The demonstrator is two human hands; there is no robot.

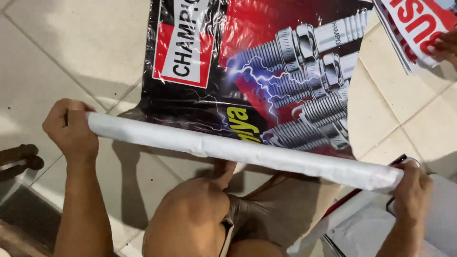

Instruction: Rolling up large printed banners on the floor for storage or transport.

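The tiled floor (62, 43) spreads under everything, and on it, beyond both your hands, lies the glossy poster (266, 71), black and red with a picture of grey threaded metal parts and blue lightning. Its near edge is wound into a white roll (243, 152), plain back outward, which runs from one hand to the other.

Your left hand (71, 131) is clenched around the roll's left end. Your right hand (412, 185) grasps the right end from below, fingers wrapped over the tip. The roll sits lower at your right hand than at your left, so it looks skewed against the poster's edge. To roll well, I would level the two ends, keep even tension across the sheet, and turn both hands at the same pace so the tube does not cone. The film looks slippery and creases easily near your left hand.

Your bent knee (190, 219) sits just under the roll's middle, close enough to catch it. Beyond your right hand, another person's hand (445, 45) rests on a stack of red and white printed sheets (409, 28). Under your right hand lie white sheets (366, 228) with a dark strap across them. Outside your left hand sits a dark sandal (19, 159).
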